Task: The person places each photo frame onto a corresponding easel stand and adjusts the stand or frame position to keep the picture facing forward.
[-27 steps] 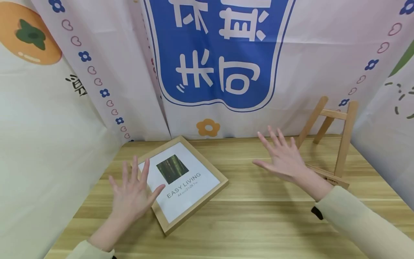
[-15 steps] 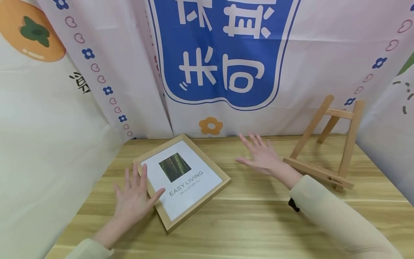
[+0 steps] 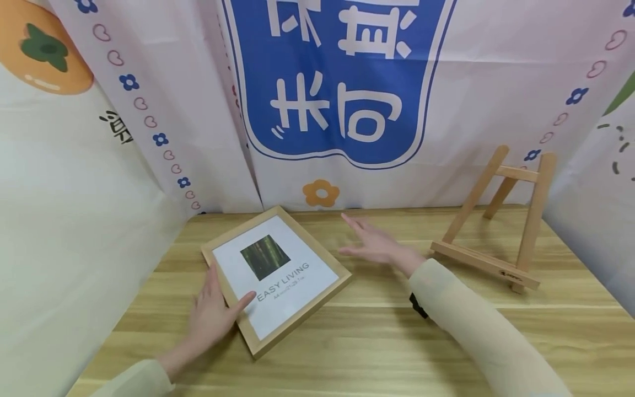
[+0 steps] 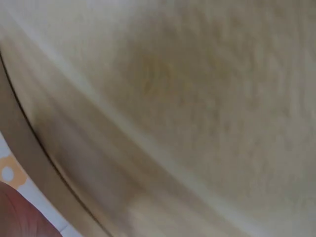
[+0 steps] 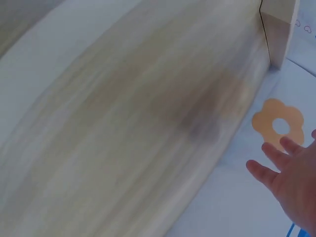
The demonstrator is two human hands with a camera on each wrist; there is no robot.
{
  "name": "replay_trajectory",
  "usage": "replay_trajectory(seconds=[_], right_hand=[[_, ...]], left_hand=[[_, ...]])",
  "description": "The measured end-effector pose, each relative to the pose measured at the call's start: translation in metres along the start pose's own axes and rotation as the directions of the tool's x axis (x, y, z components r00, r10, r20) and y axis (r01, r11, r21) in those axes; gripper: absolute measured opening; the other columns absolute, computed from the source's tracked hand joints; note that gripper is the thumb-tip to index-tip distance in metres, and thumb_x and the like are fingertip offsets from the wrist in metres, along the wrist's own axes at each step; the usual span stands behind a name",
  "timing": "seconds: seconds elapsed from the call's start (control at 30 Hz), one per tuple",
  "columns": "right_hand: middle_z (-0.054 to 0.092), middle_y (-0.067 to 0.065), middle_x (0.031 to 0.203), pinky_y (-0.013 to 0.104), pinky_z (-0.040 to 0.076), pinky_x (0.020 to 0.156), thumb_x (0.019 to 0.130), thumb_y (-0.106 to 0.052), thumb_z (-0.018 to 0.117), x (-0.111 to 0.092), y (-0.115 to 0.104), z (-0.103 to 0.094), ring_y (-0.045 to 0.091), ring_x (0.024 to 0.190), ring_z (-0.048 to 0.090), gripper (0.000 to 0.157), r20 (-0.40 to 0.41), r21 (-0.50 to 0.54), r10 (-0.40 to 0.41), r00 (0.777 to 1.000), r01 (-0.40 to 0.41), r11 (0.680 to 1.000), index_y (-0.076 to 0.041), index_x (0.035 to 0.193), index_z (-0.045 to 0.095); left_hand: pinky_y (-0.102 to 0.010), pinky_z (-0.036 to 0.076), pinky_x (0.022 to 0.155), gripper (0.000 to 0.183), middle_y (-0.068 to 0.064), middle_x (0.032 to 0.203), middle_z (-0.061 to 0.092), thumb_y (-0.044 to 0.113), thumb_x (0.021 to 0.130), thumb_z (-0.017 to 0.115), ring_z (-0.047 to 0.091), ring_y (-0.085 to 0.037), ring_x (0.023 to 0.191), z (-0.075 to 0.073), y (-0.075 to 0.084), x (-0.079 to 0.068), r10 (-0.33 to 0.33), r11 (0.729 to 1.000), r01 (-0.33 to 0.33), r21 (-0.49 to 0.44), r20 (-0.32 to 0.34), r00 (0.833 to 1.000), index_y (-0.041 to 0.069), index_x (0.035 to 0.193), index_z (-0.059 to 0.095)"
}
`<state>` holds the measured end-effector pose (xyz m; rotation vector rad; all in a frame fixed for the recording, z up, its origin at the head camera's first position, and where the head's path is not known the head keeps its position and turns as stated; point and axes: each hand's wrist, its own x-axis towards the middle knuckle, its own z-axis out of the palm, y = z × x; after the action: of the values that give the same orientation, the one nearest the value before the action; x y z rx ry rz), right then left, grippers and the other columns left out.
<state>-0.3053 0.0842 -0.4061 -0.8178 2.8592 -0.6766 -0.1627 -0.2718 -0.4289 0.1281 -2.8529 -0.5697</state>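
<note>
Picture frame (image 3: 275, 278) lay face up, angled, on L half of tbl (image 3: 347, 347), easel (image 3: 485, 266) well apart on R. L hand (image 3: 210, 317) was at its L edge, thumb over front, digits apart, contact unclear; R hand (image 3: 374, 245) was near frame's R side, thumb & fingers apart.

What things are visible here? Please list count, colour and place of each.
picture frame: 1, light wood, table's left
printed sheet: 1, white, inside frame
easel: 1, light wood, table's right
table: 1, light brown, below
cloth backdrop: count unclear, white with prints, behind and beside table
small item: 1, black, under right cuff
sleeves: 2, pale beige, both arms
left hand: 1, bare, at frame's left edge
right hand: 1, bare, between frame and easel
</note>
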Motion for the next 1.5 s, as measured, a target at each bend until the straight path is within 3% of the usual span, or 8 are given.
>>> replay_trajectory(seconds=[0.13,0.33,0.6,0.83,1.0,1.23,1.5], right_hand=[[0.014,0.01,0.147,0.051,0.022,0.102,0.078,-0.063,0.051,0.012,-0.014,0.012,0.031,0.13,0.021,0.089,0.045,0.025,-0.03,0.999,0.029,0.999,-0.033,0.143,-0.002],[0.015,0.012,0.147,0.046,0.022,0.103,0.075,-0.065,0.054,0.023,-0.028,0.024,0.029,0.13,0.02,0.094,0.078,0.021,-0.046,0.996,0.044,0.999,-0.03,0.144,0.001],[0.022,0.012,0.144,0.042,0.023,0.104,0.075,-0.053,0.063,0.031,-0.027,0.035,0.026,0.13,0.021,0.088,0.123,0.064,-0.092,0.988,0.084,0.994,-0.021,0.144,0.019],[0.028,0.01,0.143,0.043,0.019,0.105,0.078,-0.04,0.067,0.034,-0.02,0.037,0.028,0.131,0.02,0.079,0.121,0.148,-0.136,0.983,0.117,0.982,-0.015,0.142,0.027],[0.036,0.004,0.139,0.04,0.02,0.105,0.079,-0.036,0.067,0.036,-0.018,0.038,0.024,0.128,0.026,0.073,0.114,0.186,-0.138,0.984,0.115,0.976,-0.014,0.14,0.032],[0.041,0.006,0.135,0.039,0.024,0.104,0.082,-0.033,0.064,0.037,-0.016,0.042,0.024,0.125,0.032,0.065,0.116,0.181,-0.146,0.982,0.123,0.976,-0.009,0.136,0.037],[0.04,0.007,0.136,0.035,0.025,0.103,0.082,-0.022,0.067,0.037,-0.021,0.042,0.021,0.125,0.032,0.064,0.153,0.264,-0.118,0.981,0.075,0.962,-0.006,0.136,0.037]], left_hand=[[-0.06,0.018,0.098,0.119,-0.024,0.145,0.001,0.065,0.069,0.061,0.016,-0.046,0.126,0.002,-0.001,-0.005,-0.036,0.995,0.036,-0.097,-0.006,0.999,0.01,0.141,-0.017],[-0.059,0.019,0.099,0.121,-0.028,0.144,0.004,0.063,0.068,0.063,0.016,-0.047,0.126,0.003,-0.004,-0.009,-0.058,0.989,0.06,-0.136,0.018,0.998,0.011,0.14,-0.02],[-0.057,0.022,0.098,0.124,-0.031,0.138,0.022,0.055,0.066,0.07,0.024,-0.046,0.123,0.007,-0.01,-0.012,-0.067,0.974,0.078,-0.213,0.057,0.996,0.006,0.141,-0.015],[-0.051,0.021,0.102,0.101,-0.028,0.133,0.034,0.044,0.07,0.073,0.028,-0.041,0.123,0.011,-0.012,-0.015,-0.087,0.939,0.103,-0.329,0.062,0.994,-0.005,0.137,0.017],[-0.053,0.02,0.101,0.104,-0.03,0.133,0.03,0.044,0.069,0.073,0.027,-0.044,0.121,0.013,-0.01,-0.017,-0.126,0.929,0.14,-0.344,0.065,0.99,-0.008,0.138,0.015],[-0.048,0.017,0.104,0.096,-0.028,0.136,0.028,0.039,0.072,0.073,0.023,-0.04,0.126,0.01,-0.008,-0.017,-0.17,0.916,0.201,-0.347,0.12,0.978,-0.007,0.137,0.018],[-0.047,0.017,0.104,0.092,-0.029,0.137,0.026,0.027,0.074,0.074,0.022,-0.041,0.126,0.009,-0.005,-0.016,-0.172,0.914,0.209,-0.347,0.134,0.976,-0.008,0.137,0.018]])
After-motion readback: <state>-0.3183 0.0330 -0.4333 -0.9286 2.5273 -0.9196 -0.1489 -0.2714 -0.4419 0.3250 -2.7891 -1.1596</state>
